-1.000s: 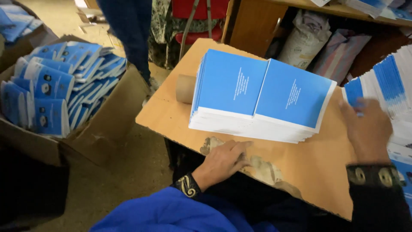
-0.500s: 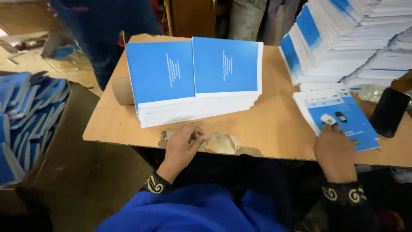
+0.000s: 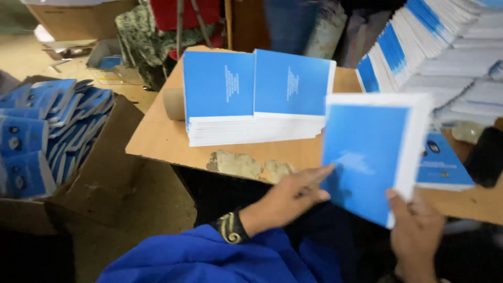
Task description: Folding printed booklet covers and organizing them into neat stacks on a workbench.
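The blue booklet [image 3: 367,157] I hold is a thin stack with a plain blue cover, white page edges showing along its top and right side. It is raised off the wooden table [image 3: 162,139], tilted toward me, near the table's front edge and to the right of two piles of like blue booklets [image 3: 257,97] lying side by side. Motion blur softens its cover; a pale mark near the middle cannot be made out.

Hidden or cut off: the booklet covers part of another blue booklet [image 3: 445,165] lying flat on the table behind it. A tall slanted stack of white-and-blue booklets [image 3: 445,57] runs out of frame at upper right. A cardboard box [image 3: 105,173] holding more blue booklets is cropped at the left edge. A dark object at the far right is too blurred to identify. A chipped patch [image 3: 246,165] shows at the table's front edge.

My right hand [image 3: 416,236] grips the booklet at its lower right corner, thumb on the front, fingers behind and unseen. My left hand [image 3: 293,194] is open, fingers extended, fingertips touching the booklet's left edge; a dark patterned band [image 3: 230,228] sits at that wrist, above a blue sleeve [image 3: 209,259].
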